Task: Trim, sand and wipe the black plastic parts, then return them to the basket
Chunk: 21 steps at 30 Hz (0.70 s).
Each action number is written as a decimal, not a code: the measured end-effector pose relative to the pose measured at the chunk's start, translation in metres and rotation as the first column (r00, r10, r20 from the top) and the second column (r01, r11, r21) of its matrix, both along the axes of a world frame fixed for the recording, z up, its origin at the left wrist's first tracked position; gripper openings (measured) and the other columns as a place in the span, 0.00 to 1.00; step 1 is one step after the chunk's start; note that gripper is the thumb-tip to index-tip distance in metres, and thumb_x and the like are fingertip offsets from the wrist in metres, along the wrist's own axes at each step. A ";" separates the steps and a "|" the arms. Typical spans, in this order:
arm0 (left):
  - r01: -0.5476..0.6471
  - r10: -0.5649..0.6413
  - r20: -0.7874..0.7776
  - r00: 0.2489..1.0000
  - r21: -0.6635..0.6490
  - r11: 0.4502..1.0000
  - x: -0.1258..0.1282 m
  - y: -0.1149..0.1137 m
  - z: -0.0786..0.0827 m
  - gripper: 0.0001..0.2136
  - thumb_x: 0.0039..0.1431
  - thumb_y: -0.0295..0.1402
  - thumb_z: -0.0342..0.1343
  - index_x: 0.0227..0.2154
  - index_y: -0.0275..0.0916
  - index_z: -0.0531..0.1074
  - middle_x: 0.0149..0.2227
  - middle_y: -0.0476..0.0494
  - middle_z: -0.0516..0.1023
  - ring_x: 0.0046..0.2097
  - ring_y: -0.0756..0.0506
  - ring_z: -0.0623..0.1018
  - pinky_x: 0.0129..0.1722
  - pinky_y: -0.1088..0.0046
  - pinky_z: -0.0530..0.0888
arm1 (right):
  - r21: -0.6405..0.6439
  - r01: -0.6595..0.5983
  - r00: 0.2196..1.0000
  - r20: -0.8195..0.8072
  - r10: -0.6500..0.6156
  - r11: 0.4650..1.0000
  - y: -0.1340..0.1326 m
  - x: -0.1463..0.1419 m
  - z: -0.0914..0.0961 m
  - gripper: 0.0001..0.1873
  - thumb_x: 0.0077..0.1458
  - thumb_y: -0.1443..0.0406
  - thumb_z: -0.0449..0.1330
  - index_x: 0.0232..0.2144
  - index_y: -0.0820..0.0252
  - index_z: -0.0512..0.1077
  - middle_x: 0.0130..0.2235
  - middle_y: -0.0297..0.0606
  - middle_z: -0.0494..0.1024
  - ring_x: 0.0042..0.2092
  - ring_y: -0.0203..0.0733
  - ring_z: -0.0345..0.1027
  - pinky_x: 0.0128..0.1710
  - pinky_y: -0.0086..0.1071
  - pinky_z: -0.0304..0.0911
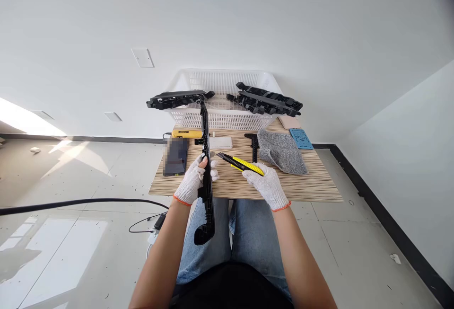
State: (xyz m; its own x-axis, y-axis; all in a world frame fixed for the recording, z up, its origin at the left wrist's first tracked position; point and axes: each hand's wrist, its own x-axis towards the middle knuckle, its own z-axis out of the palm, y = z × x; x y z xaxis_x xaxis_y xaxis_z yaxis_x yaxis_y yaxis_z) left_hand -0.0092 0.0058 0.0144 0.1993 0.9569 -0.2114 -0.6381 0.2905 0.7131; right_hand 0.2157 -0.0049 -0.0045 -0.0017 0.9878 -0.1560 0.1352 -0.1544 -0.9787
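Note:
My left hand (pixel 193 179), in a white knit glove with the thumb tip bare, is closed around a long black plastic trim piece (pixel 208 200). The piece stands nearly upright in the picture, its curved lower end over my lap. In my right hand (pixel 267 183), also gloved, is a yellow and black utility knife (pixel 241 163). Its tip points left toward the trim piece, with a small gap seen between them. Behind, more black plastic parts lie across the rim of a white basket (pixel 227 119), one bundle (pixel 180 99) at left and another (pixel 267 100) at right.
On the slatted-look table (pixel 234 188) lie a phone (pixel 176 156), a yellow tool (pixel 187 134), a white box (pixel 220 143), a black caliper (pixel 254 145), a grey cloth (pixel 282 152) and a blue card (pixel 301 138). A black cable (pixel 88 201) runs in from the left.

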 end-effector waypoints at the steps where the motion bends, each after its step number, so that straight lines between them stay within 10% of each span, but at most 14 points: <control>1: -0.006 0.006 -0.007 1.000 -0.017 1.000 -0.001 0.000 -0.001 0.19 0.50 0.40 0.72 0.35 0.39 0.68 0.27 0.54 0.72 0.23 0.55 0.70 0.21 0.79 0.70 | -0.003 -0.002 1.000 -0.005 0.002 1.000 0.000 0.000 0.000 0.23 0.43 0.49 0.70 0.36 0.60 0.79 0.24 0.33 0.75 0.26 0.37 0.64 0.24 0.30 0.56; 21: 0.057 -0.060 -0.117 0.991 -0.033 0.998 -0.001 -0.002 -0.001 0.21 0.51 0.49 0.68 0.35 0.38 0.69 0.20 0.55 0.69 0.18 0.52 0.69 0.18 0.75 0.67 | 0.019 -0.018 0.999 0.039 0.017 1.000 0.000 0.001 -0.001 0.20 0.46 0.50 0.69 0.34 0.60 0.78 0.23 0.31 0.74 0.26 0.37 0.65 0.28 0.31 0.59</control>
